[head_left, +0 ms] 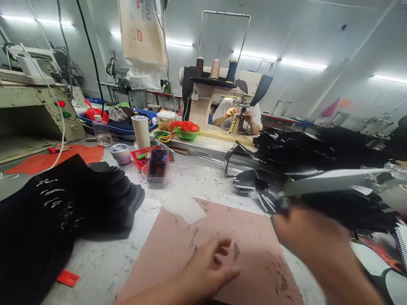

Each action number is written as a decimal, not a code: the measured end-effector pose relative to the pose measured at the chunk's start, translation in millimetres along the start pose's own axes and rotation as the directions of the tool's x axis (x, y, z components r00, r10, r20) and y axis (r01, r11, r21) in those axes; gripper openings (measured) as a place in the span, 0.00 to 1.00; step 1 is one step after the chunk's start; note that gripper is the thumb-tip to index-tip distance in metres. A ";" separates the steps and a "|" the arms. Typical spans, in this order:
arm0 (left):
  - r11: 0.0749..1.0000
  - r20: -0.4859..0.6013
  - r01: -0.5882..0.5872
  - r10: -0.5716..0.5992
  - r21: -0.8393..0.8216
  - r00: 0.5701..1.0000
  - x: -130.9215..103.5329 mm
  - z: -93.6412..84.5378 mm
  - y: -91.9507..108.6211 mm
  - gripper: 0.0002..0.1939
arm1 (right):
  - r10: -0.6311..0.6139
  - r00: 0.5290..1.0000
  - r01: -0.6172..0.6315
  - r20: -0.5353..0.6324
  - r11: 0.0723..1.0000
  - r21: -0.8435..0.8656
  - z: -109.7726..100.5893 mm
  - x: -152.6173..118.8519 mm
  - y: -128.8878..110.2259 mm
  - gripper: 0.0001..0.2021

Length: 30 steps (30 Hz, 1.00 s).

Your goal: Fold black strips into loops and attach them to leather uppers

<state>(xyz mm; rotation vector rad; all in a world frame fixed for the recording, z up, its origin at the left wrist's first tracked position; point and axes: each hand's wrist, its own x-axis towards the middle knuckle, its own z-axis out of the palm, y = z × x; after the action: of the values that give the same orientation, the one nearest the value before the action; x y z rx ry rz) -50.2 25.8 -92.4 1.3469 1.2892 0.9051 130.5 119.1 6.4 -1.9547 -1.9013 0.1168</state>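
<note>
My left hand (211,262) is over a worn pink mat (178,237). Its fingers are loosely curled and the thumb stands apart, with nothing visible between them. My right hand (308,233), smeared by motion, is at the mat's right edge, close to a heap of black cut pieces (343,203). Whether it holds anything cannot be made out. A white paper-like piece (184,205) with a curved outline lies across the mat's far edge. Left of the mat, a thick stack of black cut pieces (101,199) fans over the white tabletop (95,258).
Behind the mat stand a blurred-out object (157,165), a lidded cup (121,153), a tall tumbler (140,131) and a green bowl (187,132). A sewing machine (219,84) rises at the back, where another person's hands (233,112) work. A bag (143,38) hangs overhead.
</note>
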 end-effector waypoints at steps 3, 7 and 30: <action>0.923 -0.012 0.132 -0.146 -0.361 0.989 28.8 13.7 29.2 0.25 | -0.311 0.882 0.322 0.354 0.946 0.030 40.3 -34.4 -28.3 0.13; 0.919 -0.177 0.122 -0.200 -0.374 0.964 59.0 21.5 32.5 0.16 | -0.459 0.807 0.321 0.372 0.869 0.377 63.4 -71.5 -21.3 0.17; 0.766 -0.206 0.132 -0.329 -0.630 0.922 -6.9 -6.6 22.0 0.35 | 0.271 0.891 -0.433 0.365 0.265 0.862 102.6 -125.8 -23.1 0.17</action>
<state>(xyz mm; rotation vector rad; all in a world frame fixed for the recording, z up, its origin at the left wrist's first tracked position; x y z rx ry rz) -52.9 22.2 -68.9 0.5332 1.2081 1.2488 65.7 19.9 -107.1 -1.4230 -0.9082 1.2431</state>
